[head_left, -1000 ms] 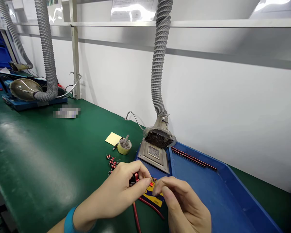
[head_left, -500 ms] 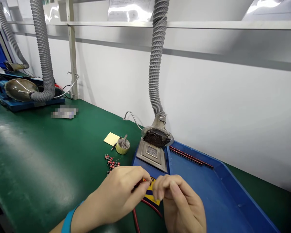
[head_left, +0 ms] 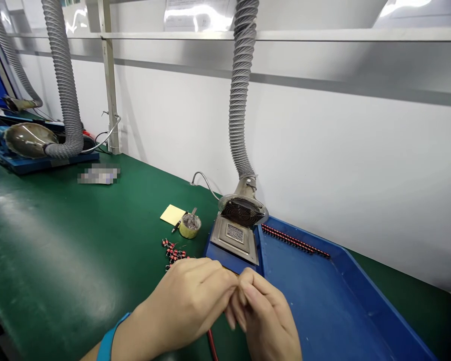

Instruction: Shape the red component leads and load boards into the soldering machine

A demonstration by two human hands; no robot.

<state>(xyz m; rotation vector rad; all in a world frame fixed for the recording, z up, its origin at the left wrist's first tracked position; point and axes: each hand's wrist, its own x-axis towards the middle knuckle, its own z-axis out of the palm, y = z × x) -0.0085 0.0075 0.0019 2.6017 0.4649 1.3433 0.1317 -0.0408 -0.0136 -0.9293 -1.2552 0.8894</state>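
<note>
Left hand (head_left: 190, 301) and right hand (head_left: 270, 316) meet, fingers (head_left: 254, 296) curled, contents indeterminable; red-and-black components (head_left: 177, 254) lie far-left, nearer the left.

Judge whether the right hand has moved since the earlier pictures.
Yes: the right hand has shifted leftward against the blue tray, toward the left hand.

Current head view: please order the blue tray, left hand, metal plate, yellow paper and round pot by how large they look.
1. Blue tray, though cut off by the frame
2. Left hand, enlarged by nearness
3. Metal plate
4. Yellow paper and round pot: too alike to rank
</note>
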